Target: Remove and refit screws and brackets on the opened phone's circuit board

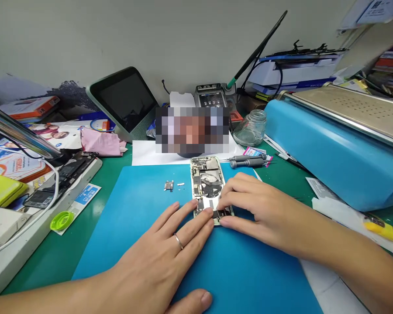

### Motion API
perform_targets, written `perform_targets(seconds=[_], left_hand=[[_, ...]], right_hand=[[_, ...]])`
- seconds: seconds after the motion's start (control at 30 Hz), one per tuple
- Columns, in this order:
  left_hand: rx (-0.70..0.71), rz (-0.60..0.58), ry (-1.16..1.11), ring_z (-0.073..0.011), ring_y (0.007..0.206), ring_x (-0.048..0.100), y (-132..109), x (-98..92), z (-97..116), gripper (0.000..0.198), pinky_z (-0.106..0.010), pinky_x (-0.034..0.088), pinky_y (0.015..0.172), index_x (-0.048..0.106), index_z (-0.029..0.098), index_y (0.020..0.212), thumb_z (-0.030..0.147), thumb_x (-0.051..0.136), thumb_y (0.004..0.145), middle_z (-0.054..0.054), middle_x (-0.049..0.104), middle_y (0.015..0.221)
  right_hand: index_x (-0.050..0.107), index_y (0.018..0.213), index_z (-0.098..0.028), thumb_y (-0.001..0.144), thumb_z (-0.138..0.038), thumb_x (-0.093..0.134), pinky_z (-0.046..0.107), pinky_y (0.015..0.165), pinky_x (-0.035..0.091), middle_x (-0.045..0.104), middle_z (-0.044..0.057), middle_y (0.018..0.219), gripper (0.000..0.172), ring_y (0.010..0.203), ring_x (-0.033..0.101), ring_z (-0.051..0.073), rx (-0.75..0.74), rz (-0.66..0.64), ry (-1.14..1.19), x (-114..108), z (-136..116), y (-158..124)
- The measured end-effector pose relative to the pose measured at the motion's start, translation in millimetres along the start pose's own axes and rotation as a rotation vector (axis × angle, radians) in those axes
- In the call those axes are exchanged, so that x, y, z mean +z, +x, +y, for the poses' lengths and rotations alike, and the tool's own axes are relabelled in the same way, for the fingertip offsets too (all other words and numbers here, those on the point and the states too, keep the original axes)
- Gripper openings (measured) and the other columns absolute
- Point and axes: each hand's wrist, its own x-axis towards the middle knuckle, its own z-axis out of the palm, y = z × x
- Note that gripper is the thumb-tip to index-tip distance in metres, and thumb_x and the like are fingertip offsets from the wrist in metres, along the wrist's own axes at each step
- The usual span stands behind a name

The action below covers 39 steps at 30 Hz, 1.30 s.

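Observation:
An opened smartphone (207, 178) lies on the blue work mat (134, 209), its inner parts exposed. My left hand (170, 244) is open and flat, a ring on one finger. Its fingertips touch the phone's lower left part, while its thumb lies on the mat. At the lower right of the phone, my right hand (255, 207) has its fingers curled towards the thumb in a pinch. Whatever lies between those fingertips is too small to make out. A small camera-like module (169, 186) and a tiny white piece (181, 184) lie left of the phone.
Grey screwdrivers (249, 160) and a glass jar (251, 126) stand beyond the phone. A blue machine (321, 152) bounds the right side. At left are a tablet-like display (124, 100), a metal lamp post (26, 135) and a green cap (62, 221).

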Motion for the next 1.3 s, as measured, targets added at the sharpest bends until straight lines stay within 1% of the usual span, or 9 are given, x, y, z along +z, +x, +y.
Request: perform_targets(seconds=[0.1,0.2,0.3,0.4,0.5,0.63,0.83,1.13,1.3], left_hand=[[-0.005,-0.015,-0.03,-0.0436,0.159,0.03,1.1,1.7,-1.7,0.081,-0.069,0.038,0.123,0.031,0.012,0.167,0.05,0.063,0.102,-0.015,0.033,0.171],[0.0,-0.053,-0.041,-0.0439,0.16,0.027,2.1,4.3,-2.2,0.077,-0.073,0.036,0.122,0.031,0.013,0.167,0.05,0.058,0.105,-0.014,0.028,0.173],[0.007,-0.033,-0.063,-0.0433,0.162,0.022,-0.9,8.8,-2.1,0.079,-0.076,0.033,0.122,0.021,0.013,0.17,0.049,0.054,0.107,-0.013,0.022,0.175],[-0.019,-0.015,-0.082,-0.0401,0.164,0.016,-6.2,12.4,-1.8,0.084,-0.073,0.029,0.126,0.009,0.017,0.172,0.047,0.054,0.107,-0.011,0.019,0.177],[-0.053,-0.028,-0.08,-0.0384,0.164,0.016,-8.2,11.4,0.1,0.085,-0.071,0.027,0.128,0.006,0.02,0.172,0.044,0.055,0.107,-0.011,0.02,0.177],[-0.074,-0.004,-0.045,-0.04,0.162,0.024,-1.7,5.3,5.7,0.076,-0.072,0.027,0.127,0.019,0.016,0.169,0.044,0.053,0.108,-0.015,0.029,0.174],[-0.074,0.073,-0.042,-0.0385,0.149,0.044,13.6,4.8,12.0,0.072,-0.061,0.04,0.123,0.034,0.009,0.162,0.049,0.054,0.106,-0.019,0.047,0.163],[-0.045,0.181,-0.094,-0.0344,0.143,0.051,20.8,2.6,-4.1,0.068,-0.053,0.042,0.123,0.047,0.005,0.154,0.053,0.054,0.107,-0.018,0.057,0.155],[-0.006,0.178,-0.022,-0.0304,0.142,0.053,16.4,1.1,-10.6,0.059,-0.048,0.042,0.124,0.052,0.01,0.154,0.049,0.051,0.11,-0.012,0.06,0.154]], right_hand=[[0.075,0.099,-0.024,0.107,-0.036,0.053,0.038,0.088,0.052,0.071,0.007,0.107,0.027,0.102,0.065,0.022,-0.037,0.016,0.028,-3.6,1.7,0.7],[0.076,0.099,-0.024,0.104,-0.038,0.058,0.039,0.088,0.053,0.071,0.007,0.106,0.023,0.1,0.065,0.023,-0.032,0.004,0.033,-6.7,3.1,1.3],[0.076,0.103,-0.025,0.101,-0.041,0.064,0.041,0.09,0.053,0.071,0.007,0.11,0.02,0.104,0.063,0.024,-0.023,-0.032,0.028,-7.8,3.7,1.4],[0.074,0.101,-0.024,0.1,-0.039,0.064,0.041,0.092,0.052,0.07,0.007,0.113,0.019,0.11,0.062,0.025,-0.013,-0.05,0.032,-7.4,3.4,1.6],[0.073,0.099,-0.023,0.1,-0.038,0.064,0.042,0.093,0.052,0.069,0.007,0.114,0.017,0.112,0.061,0.026,-0.012,-0.051,0.053,-6.9,3.4,2.2],[0.073,0.097,-0.023,0.1,-0.043,0.064,0.045,0.095,0.052,0.069,0.008,0.111,0.022,0.11,0.062,0.027,-0.03,-0.019,0.063,-5.9,5.6,2.8],[0.071,0.101,-0.024,0.1,-0.036,0.063,0.041,0.091,0.054,0.069,0.007,0.114,0.015,0.11,0.063,0.025,-0.038,-0.012,0.051,-2.4,10.1,1.1],[0.069,0.103,-0.024,0.103,-0.035,0.059,0.039,0.089,0.054,0.069,0.007,0.112,0.015,0.106,0.062,0.024,-0.072,0.012,-0.021,-0.7,8.6,-1.3],[0.069,0.109,-0.027,0.101,-0.033,0.063,0.035,0.088,0.056,0.07,0.005,0.113,0.011,0.106,0.065,0.022,-0.132,0.078,-0.035,-0.6,10.4,-2.0]])
